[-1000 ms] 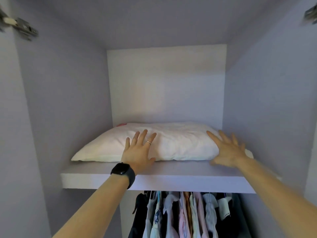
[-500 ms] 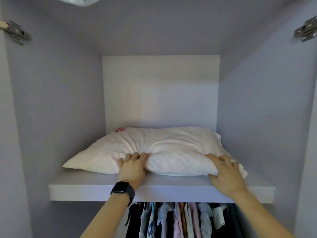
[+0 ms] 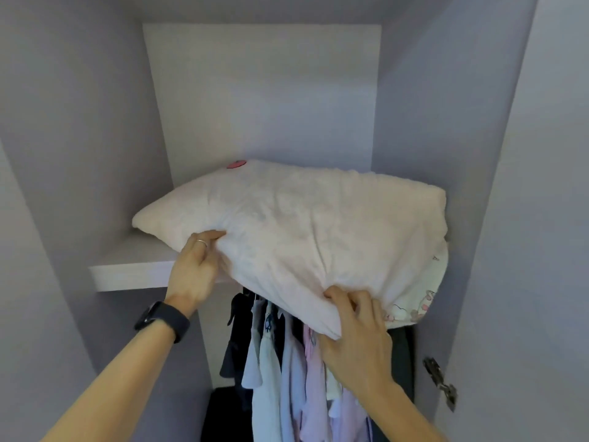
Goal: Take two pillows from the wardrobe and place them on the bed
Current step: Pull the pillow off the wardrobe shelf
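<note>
A white pillow (image 3: 299, 224) with a small pink tag at its back corner hangs halfway off the wardrobe's upper shelf (image 3: 134, 266), its front edge drooping over the shelf lip. My left hand (image 3: 196, 266), with a ring and a black watch on the wrist, grips the pillow's front left edge. My right hand (image 3: 357, 330) grips the lower front edge on the right. A patterned fabric (image 3: 414, 304) shows under the pillow's right corner; whether it is a second pillow I cannot tell. The bed is out of view.
Several shirts and dark garments (image 3: 287, 362) hang on a rail below the shelf. Pale lilac wardrobe walls close in on both sides. A metal door hinge (image 3: 439, 382) sticks out on the right wall at lower right.
Both hands have pulled the pillow forward and partly off the shelf, so it now overhangs the clothes. The view has dropped lower.
</note>
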### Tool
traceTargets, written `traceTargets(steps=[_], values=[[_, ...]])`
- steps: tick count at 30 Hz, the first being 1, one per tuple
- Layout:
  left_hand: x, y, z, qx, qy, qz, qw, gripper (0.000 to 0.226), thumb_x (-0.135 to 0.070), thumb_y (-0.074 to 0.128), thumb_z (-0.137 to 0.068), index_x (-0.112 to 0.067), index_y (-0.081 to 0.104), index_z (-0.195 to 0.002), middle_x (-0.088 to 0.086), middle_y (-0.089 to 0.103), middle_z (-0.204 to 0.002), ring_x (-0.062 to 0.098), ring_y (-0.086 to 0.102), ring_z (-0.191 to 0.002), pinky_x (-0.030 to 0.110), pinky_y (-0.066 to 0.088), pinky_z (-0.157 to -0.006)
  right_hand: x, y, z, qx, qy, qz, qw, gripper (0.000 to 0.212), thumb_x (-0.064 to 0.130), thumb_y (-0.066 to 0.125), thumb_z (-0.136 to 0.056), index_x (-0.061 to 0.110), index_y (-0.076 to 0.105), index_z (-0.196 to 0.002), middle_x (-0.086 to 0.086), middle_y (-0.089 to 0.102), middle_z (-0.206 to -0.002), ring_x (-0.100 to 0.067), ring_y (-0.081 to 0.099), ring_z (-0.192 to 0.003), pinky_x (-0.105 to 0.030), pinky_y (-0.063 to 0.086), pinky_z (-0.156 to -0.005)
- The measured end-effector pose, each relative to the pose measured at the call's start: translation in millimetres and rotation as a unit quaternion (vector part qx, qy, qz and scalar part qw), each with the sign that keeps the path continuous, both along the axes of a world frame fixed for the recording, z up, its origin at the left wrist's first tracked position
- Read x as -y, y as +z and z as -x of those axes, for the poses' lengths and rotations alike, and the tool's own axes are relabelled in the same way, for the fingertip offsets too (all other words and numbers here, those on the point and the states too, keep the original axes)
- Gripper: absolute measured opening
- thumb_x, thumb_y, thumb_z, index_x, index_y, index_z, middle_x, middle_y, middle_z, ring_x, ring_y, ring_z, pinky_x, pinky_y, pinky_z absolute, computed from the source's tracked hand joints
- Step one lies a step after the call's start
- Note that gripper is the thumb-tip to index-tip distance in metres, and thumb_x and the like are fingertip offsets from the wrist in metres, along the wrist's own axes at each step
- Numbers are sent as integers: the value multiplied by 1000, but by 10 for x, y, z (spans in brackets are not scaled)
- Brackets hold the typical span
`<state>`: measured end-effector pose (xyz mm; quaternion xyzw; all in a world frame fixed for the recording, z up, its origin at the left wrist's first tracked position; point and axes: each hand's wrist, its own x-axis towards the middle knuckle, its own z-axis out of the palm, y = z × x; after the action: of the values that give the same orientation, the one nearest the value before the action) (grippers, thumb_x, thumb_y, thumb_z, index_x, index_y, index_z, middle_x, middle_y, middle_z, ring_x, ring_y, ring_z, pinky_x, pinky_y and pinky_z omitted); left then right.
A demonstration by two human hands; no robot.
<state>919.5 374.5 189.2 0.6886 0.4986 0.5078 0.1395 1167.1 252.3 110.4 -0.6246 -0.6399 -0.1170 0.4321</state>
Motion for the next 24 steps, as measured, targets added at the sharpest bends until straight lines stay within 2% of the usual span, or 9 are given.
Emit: traceTargets(steps=[2,4,7,9,11,14,17,21,24], values=[[130,-6,-7,94,-4,31,995,37,-17,38,-100,-29,57,-129,-10,42,-145,7,40,-131,24,28,-105,128,-151,243,4,4,28,1000,60,30,77,-62,34,49,-116,6,41,-101,-18,45,-86,-29,45,-46],[257,-31,-45,130,15,66,989,39,-42,44,-100,-33,49,-138,-3,29,-153,12,36,-135,29,28,-109,238,-308,516,15,11,46,999,59,29,76,-62,30,49,-115,4,41,-100,-18,47,-84,-25,41,-46],[416,-98,-87,188,-5,178,966,83,-65,64,-82,-44,21,-150,5,8,-159,22,32,-135,42,30,-114,357,-472,900,16,3,76,997,60,28,72,-63,26,50,-119,1,42,-102,-21,49,-85,-29,48,-49],[448,-175,-61,253,-39,192,948,96,-62,70,-78,-46,10,-152,1,18,-157,27,36,-136,49,36,-112,419,-538,1084,13,-4,88,996,61,31,70,-65,26,50,-122,0,41,-105,-20,48,-87,-31,51,-51],[439,-230,3,298,-71,179,935,94,-50,71,-84,-40,9,-154,-10,33,-145,17,43,-127,39,38,-110,491,-588,1201,23,11,101,995,59,36,67,-70,28,47,-125,1,40,-106,-19,47,-87,-29,50,-51],[419,-272,147,259,-54,161,951,85,-38,68,-90,-36,14,-154,-11,39,-131,10,42,-114,24,35,-97,636,-550,1239,55,76,143,985,47,48,55,-86,43,38,-129,8,41,-113,-14,51,-90,-30,52,-56],[424,-267,301,230,-47,167,958,81,-38,68,-90,-42,16,-152,-8,45,-142,14,48,-121,25,38,-98,685,-250,1109,83,71,114,987,41,59,44,-91,47,41,-131,16,40,-126,-6,50,-105,-30,54,-61],[421,-185,349,188,-46,173,966,81,-38,65,-89,-46,13,-151,2,42,-147,25,48,-129,37,40,-108,294,471,676,41,-53,8,998,50,62,49,-91,36,49,-134,4,44,-142,-22,41,-128,-41,49,-94],[441,-128,263,160,-10,176,971,78,-44,57,-89,-46,11,-152,9,31,-148,33,50,-123,40,42,-102,-131,877,298,-66,-105,117,985,75,74,44,-87,38,29,-151,-1,18,-162,-27,13,-148,-48,28,-116]])
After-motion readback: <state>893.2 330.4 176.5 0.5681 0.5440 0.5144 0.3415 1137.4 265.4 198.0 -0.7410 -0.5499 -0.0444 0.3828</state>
